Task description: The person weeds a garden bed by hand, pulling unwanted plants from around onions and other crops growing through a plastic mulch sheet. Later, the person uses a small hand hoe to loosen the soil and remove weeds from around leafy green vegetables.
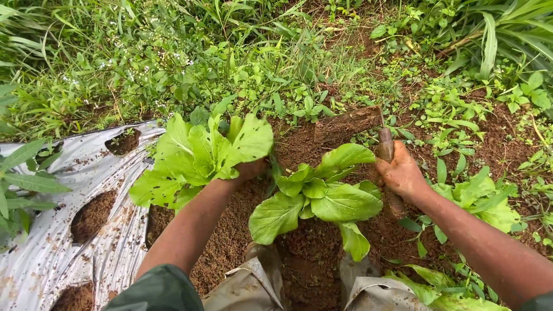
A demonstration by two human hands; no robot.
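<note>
My left hand [249, 170] grips the base of a pulled leafy green plant [199, 151], held up over the soil with its leaves fanned out to the left. My right hand [401, 174] is closed around the short handle of a small hoe [385, 144]; its soil-caked blade [347, 123] lies flat against the red-brown earth behind a second leafy green plant [322, 196]. That plant stands rooted in the ground between my two hands.
Silver plastic mulch sheet [52, 230] with round soil-filled holes covers the bed at left. A third leafy plant [484, 198] grows under my right forearm. Weeds and tall grass [173, 57] fill the far side. My muddy boots [253, 282] show at the bottom.
</note>
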